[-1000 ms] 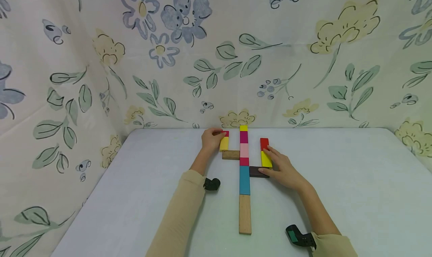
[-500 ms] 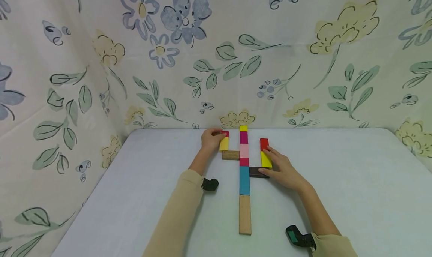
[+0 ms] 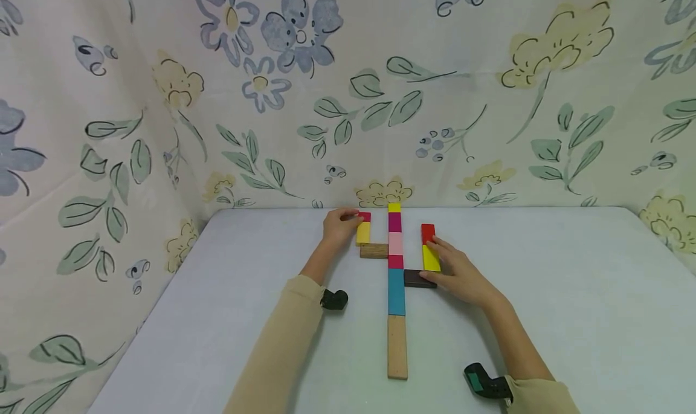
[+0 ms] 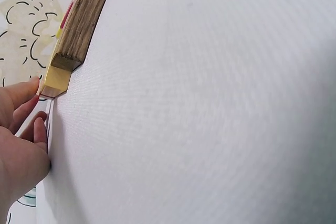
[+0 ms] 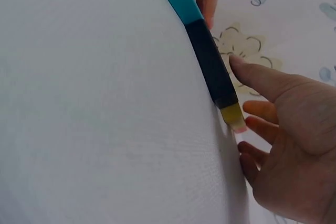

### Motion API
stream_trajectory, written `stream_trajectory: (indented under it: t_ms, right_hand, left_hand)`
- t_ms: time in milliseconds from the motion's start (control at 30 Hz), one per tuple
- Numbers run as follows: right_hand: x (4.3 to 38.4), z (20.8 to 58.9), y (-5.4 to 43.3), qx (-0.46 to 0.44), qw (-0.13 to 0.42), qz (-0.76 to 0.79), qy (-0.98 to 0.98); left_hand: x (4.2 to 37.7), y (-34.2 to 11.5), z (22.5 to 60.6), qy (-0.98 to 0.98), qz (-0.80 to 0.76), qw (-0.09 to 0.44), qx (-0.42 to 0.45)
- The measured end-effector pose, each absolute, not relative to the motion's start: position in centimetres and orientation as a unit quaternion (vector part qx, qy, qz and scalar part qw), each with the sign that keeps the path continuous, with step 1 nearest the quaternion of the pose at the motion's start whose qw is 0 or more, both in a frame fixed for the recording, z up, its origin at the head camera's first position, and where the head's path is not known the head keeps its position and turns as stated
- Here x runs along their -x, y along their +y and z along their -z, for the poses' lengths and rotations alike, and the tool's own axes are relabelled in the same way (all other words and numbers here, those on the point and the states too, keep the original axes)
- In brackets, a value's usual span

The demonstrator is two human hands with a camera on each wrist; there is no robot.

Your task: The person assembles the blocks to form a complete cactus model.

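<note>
Coloured blocks lie flat on a white table. A long straight row has a tan block, a blue block, a pink block and others. On its left a brown wooden block sticks out, with a yellow block and a small crimson block beyond it. My left hand pinches the crimson block at its left side. On the right, a black block carries the line to a yellow block and a red block. My right hand's spread fingers touch these, thumb on the black block.
A patterned floral curtain stands behind and left of the white table. A dark camera is strapped at my left wrist, and another dark camera at my right wrist.
The left forearm has shifted slightly to the left. Both hands stay at the same blocks, and the blocks keep their arrangement.
</note>
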State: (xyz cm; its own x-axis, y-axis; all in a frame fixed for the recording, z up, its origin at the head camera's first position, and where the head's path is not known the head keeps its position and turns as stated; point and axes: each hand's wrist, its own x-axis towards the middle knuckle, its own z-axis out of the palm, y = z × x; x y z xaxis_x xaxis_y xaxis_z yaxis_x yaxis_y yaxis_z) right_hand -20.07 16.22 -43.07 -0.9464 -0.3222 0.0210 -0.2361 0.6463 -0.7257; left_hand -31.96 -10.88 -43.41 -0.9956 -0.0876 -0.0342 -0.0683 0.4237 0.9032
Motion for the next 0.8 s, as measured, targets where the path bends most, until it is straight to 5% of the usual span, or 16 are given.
stream_trajectory:
  t_ms: [800]
  right_hand:
    - [20.54, 43.14, 16.55, 0.150, 0.059, 0.395, 0.904]
  left_hand:
    - [31.79, -10.95, 43.45, -0.840, 0.540, 0.005, -0.043]
